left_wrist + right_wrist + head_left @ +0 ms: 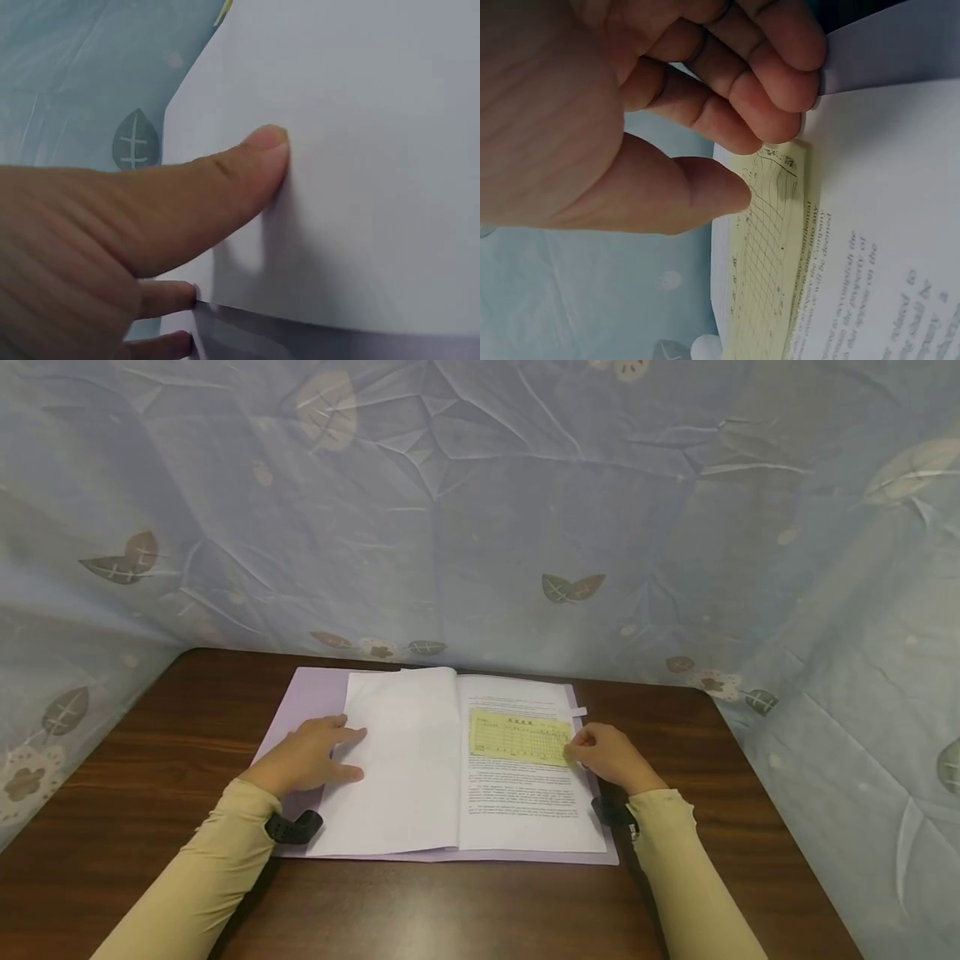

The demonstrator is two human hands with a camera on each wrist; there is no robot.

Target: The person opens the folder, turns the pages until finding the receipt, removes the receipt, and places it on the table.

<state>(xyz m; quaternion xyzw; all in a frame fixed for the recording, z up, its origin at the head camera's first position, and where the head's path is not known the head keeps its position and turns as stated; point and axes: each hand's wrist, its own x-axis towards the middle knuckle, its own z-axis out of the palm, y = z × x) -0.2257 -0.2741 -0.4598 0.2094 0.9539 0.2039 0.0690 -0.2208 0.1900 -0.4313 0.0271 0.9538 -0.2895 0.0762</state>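
Observation:
A lilac folder lies open with papers in it. My left hand rests at the outer edge of the blank left page, its thumb and fingers spread. On the printed right page lies a yellow form slip with a ruled grid. My right hand is at the slip's right end, pinching it between thumb and forefinger. The other fingers of that hand are bent, their tips close over the page.
A white tab sticks out from the right page beside the slip. Under the folder is a dark brown wooden table. A blue-grey cloth with leaf and flower prints hangs behind and at both sides.

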